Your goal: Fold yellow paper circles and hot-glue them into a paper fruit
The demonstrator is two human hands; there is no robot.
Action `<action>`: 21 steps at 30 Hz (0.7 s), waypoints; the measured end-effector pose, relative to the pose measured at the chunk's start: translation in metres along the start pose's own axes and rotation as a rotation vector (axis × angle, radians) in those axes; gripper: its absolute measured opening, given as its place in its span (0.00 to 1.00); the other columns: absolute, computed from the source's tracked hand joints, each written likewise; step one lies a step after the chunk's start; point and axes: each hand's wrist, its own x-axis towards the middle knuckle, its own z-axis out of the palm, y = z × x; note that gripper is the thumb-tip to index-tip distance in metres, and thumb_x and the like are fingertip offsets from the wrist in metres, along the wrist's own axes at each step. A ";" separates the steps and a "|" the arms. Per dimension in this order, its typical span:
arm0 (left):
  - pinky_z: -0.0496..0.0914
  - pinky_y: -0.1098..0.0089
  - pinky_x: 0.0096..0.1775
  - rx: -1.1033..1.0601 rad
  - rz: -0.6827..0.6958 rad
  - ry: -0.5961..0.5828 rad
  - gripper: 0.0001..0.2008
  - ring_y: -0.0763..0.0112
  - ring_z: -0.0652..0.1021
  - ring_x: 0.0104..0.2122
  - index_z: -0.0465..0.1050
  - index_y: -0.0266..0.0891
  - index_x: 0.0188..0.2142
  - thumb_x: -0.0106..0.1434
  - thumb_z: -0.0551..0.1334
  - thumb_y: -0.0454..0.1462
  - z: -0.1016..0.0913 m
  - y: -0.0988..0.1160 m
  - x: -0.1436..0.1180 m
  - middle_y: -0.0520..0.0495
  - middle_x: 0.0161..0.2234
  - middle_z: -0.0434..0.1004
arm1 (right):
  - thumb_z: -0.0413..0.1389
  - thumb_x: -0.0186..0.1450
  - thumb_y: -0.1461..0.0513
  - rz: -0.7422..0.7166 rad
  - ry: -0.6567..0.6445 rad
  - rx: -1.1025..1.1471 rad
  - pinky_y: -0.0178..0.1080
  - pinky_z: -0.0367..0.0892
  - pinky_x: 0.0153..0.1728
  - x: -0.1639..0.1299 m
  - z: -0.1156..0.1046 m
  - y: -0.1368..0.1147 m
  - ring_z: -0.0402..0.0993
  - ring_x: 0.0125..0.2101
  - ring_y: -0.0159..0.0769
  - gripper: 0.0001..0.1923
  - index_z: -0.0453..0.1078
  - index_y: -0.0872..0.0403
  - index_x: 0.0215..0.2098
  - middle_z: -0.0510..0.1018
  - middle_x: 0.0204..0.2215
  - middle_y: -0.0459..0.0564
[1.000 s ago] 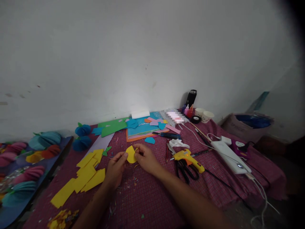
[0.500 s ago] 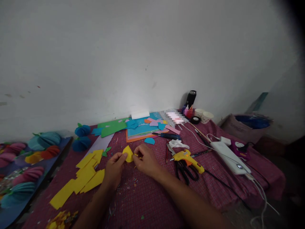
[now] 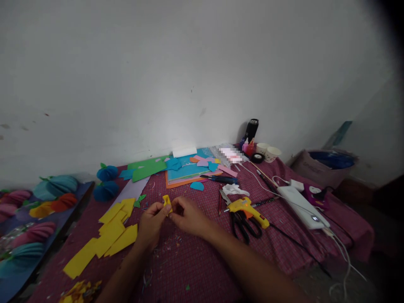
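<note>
Pinched between both hands, a small yellow paper piece (image 3: 167, 202) sits folded up just above the checked maroon cloth (image 3: 202, 261), at the meeting point of the fingertips. It looks like thin craft paper or foam sheet: very light, limp enough to crease, easy to crush or tear if squeezed hard, and likely to spring open unless the fold is held. The best hold, I judge, is a light pinch along the folded edge with thumb and forefinger, which is roughly how it sits. The left hand (image 3: 151, 223) is closed on its near-left side, fingertips gripping the paper; the right hand (image 3: 187, 216) closes on it from the other side, fingers curled in. Just left of the left hand lies a spread of yellow cut sheets (image 3: 109, 237), touching and overlapping. Right of the right hand, near but apart, lie a yellow glue gun (image 3: 248, 209) and black-handled scissors (image 3: 241, 222) partly under it. Beyond the hands, toward the wall, a stack of coloured sheets (image 3: 189, 170) rests, and further right a white power strip (image 3: 301, 201) with its cable.
</note>
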 end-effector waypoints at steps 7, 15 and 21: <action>0.57 0.76 0.25 0.007 -0.005 -0.016 0.22 0.79 0.62 0.21 0.67 0.37 0.22 0.50 0.73 0.50 -0.001 -0.001 0.001 0.57 0.19 0.64 | 0.60 0.62 0.61 0.066 -0.036 0.197 0.31 0.59 0.29 0.002 0.001 0.002 0.65 0.29 0.28 0.04 0.70 0.55 0.34 0.71 0.28 0.41; 0.57 0.76 0.24 -0.105 -0.063 -0.012 0.23 0.79 0.63 0.20 0.65 0.38 0.23 0.47 0.74 0.49 0.003 0.005 -0.001 0.57 0.19 0.65 | 0.61 0.60 0.62 0.125 -0.087 0.372 0.32 0.62 0.30 0.006 -0.002 0.005 0.67 0.29 0.29 0.05 0.71 0.55 0.34 0.72 0.28 0.41; 0.59 0.76 0.24 -0.127 -0.081 -0.033 0.24 0.78 0.64 0.20 0.64 0.38 0.22 0.46 0.75 0.49 0.003 0.007 -0.003 0.57 0.19 0.67 | 0.55 0.62 0.64 0.184 -0.055 0.312 0.29 0.58 0.24 0.008 -0.002 0.005 0.64 0.25 0.27 0.04 0.69 0.55 0.29 0.71 0.24 0.40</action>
